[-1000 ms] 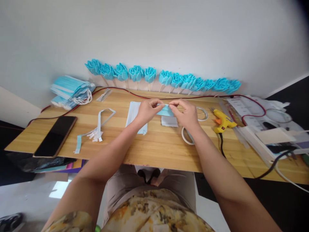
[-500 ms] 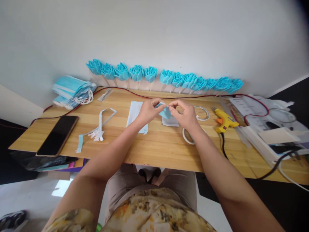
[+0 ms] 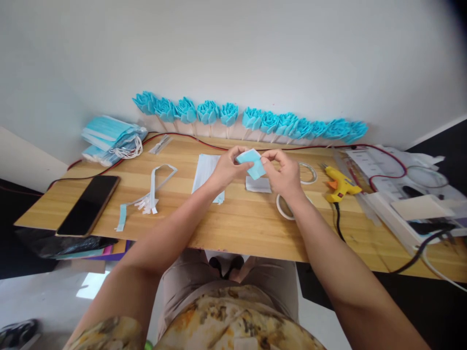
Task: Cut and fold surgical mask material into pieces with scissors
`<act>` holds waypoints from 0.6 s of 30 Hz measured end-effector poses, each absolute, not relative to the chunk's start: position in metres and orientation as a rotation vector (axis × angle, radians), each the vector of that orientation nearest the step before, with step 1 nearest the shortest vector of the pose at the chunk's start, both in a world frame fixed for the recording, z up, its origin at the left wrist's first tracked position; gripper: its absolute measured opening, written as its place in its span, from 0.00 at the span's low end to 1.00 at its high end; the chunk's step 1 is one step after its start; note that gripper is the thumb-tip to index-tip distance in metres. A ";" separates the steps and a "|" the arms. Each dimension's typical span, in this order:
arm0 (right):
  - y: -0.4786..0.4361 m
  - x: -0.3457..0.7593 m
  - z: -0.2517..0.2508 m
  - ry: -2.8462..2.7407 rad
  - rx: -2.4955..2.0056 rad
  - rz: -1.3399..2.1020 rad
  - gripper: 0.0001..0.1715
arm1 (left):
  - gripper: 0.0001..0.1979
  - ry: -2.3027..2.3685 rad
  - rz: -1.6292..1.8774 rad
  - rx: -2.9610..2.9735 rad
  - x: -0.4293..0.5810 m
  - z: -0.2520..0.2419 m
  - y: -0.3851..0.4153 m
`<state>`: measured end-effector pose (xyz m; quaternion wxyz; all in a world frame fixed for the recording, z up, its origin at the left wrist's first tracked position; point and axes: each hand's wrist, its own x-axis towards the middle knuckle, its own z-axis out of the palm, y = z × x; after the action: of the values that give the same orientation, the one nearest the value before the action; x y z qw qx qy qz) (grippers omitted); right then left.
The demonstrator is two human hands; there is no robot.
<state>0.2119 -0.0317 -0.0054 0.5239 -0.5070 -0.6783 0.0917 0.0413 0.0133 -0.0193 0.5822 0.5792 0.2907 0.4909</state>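
Note:
Between both hands, above the wooden table (image 3: 233, 231), is a small piece of light-blue mask fabric (image 3: 256, 167). My left hand (image 3: 230, 167) pinches its left edge, with the thumb across the front. My right hand (image 3: 282, 170) grips its right edge between thumb and fingers. Just below the held piece lies a small pale cut piece (image 3: 258, 184) on the tabletop. A longer light-blue pleated mask sheet (image 3: 205, 170) rests beside my left hand, partly covered by it. Under my right wrist sits a roll of tape (image 3: 280, 209), partly hidden.
Blue fabric flowers (image 3: 207, 112) on sticks lean along the wall. Stacked masks (image 3: 109, 133), a phone (image 3: 88, 205) and cut strips (image 3: 151, 197) are at left. A second tape roll (image 3: 308, 172), a yellow glue gun (image 3: 341, 183) and a white box (image 3: 401, 221) stand at right.
The blue fabric piece has been turned and spread flatter, so more of its face shows. Both hands have shifted only slightly and keep hold of it.

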 end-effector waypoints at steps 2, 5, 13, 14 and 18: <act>-0.031 0.214 -0.006 -1.570 -1.230 0.206 0.05 | 0.19 0.643 1.151 1.321 0.040 -0.020 0.016; -0.029 0.217 -0.008 -1.513 -1.239 0.217 0.05 | 0.19 0.613 1.157 1.285 0.038 -0.019 0.018; -0.020 0.221 -0.022 -1.442 -1.185 0.343 0.09 | 0.17 0.592 1.198 1.208 0.037 -0.014 0.014; -0.019 0.221 -0.023 -1.436 -1.176 0.355 0.10 | 0.17 0.588 1.196 1.191 0.037 -0.014 0.015; -0.018 0.221 -0.026 -1.436 -1.177 0.384 0.10 | 0.17 0.649 1.180 1.187 0.037 -0.014 0.016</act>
<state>0.2210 -0.0176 -0.0258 0.5835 -0.5041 -0.6151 0.1643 0.0366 0.0157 -0.0144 0.6234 0.5169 0.2828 0.5140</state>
